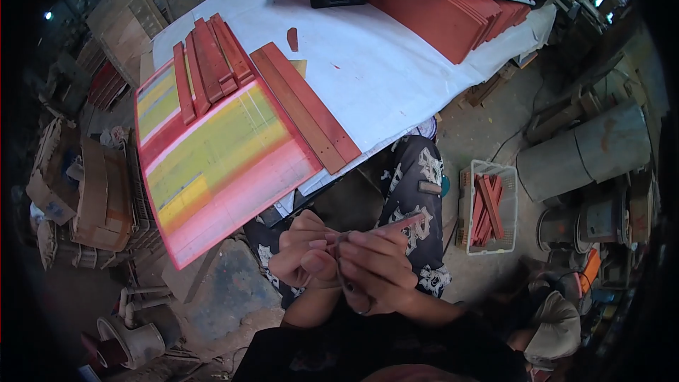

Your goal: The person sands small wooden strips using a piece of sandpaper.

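Note:
Both hands meet low in the middle of the view, above my patterned trousers. My left hand (305, 253) is closed, its thumb and fingers pinched at a small piece between the hands that I cannot make out. My right hand (378, 269) has its fingers wrapped round a reddish pointed piece (410, 221), whose tip sticks out to the right. Beyond them, a yellow and pink board (219, 148) lies on the white-covered table (353, 71). Several red wooden strips (205, 64) rest on the board, and two wider strips (304, 106) lie along its right edge.
A stack of red panels (445, 21) sits under white paper at the table's back right. On the floor to the right stands a white crate (513, 212) with red strips. Cardboard boxes (106, 194) are at the left, metal drums (587, 148) at the right. Part of another person (555, 329) shows lower right.

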Demonstrator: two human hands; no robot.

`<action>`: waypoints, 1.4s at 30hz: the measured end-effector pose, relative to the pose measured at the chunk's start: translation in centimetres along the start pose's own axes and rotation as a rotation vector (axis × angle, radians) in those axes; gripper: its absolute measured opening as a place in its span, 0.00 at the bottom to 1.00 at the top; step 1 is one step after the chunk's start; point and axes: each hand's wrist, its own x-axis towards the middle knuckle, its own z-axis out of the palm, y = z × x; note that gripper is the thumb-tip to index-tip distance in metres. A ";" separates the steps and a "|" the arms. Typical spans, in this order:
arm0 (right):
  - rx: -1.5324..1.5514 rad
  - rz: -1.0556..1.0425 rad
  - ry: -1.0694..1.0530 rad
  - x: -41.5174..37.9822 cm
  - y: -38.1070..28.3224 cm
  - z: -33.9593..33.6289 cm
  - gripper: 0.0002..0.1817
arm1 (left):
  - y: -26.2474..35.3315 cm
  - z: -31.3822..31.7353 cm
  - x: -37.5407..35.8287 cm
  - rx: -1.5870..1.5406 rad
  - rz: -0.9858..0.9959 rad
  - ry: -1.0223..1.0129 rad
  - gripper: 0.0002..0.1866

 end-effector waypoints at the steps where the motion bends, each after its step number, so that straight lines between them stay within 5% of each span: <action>1: 0.016 0.025 -0.067 0.6 -0.5 -0.5 0.12 | 0.1 0.1 0.0 0.016 -0.003 0.017 0.15; 9: -0.088 0.167 -0.058 -1.6 0.8 -0.7 0.15 | -0.9 1.2 -0.1 0.059 -0.005 0.266 0.15; 13: -0.048 0.142 -0.088 1.0 -0.7 -0.9 0.15 | -1.0 0.5 0.2 -0.001 0.066 0.014 0.13; 24: -0.225 0.347 -0.115 -5.8 2.9 -2.8 0.21 | -1.2 0.7 -0.1 0.057 0.070 0.097 0.13; 33: -0.388 0.534 -0.120 -13.6 7.8 -4.9 0.23 | -1.8 0.8 -2.5 -0.257 -0.198 0.087 0.23; 42: -0.263 0.737 -0.127 -14.3 8.9 -6.1 0.22 | -1.5 0.3 -9.5 0.020 -0.568 -0.145 0.21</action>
